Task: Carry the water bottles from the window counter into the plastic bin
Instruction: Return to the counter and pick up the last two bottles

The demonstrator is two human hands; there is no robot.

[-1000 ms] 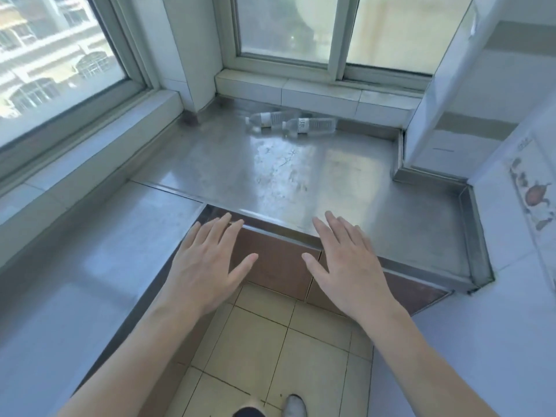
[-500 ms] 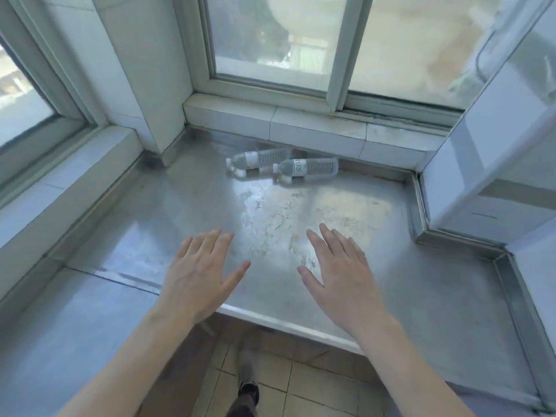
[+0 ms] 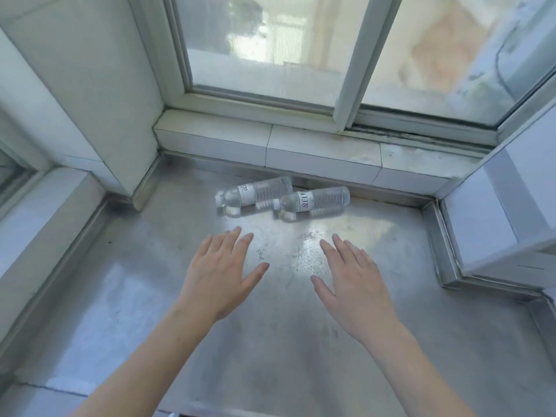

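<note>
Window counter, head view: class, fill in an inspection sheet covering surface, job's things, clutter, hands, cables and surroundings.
Surface: steel counter, scuffed, glare patch near the middle.
Job's things: left bottle and right bottle lie on their sides, close together by the tiled sill, caps pointing left; plastic bin not in view.
Clutter: nothing seen.
Hands: left hand and right hand open, fingers straight, short of the bottles, holding nothing.
Cables: nothing seen.
Surroundings: window behind, tiled walls either side.
</note>
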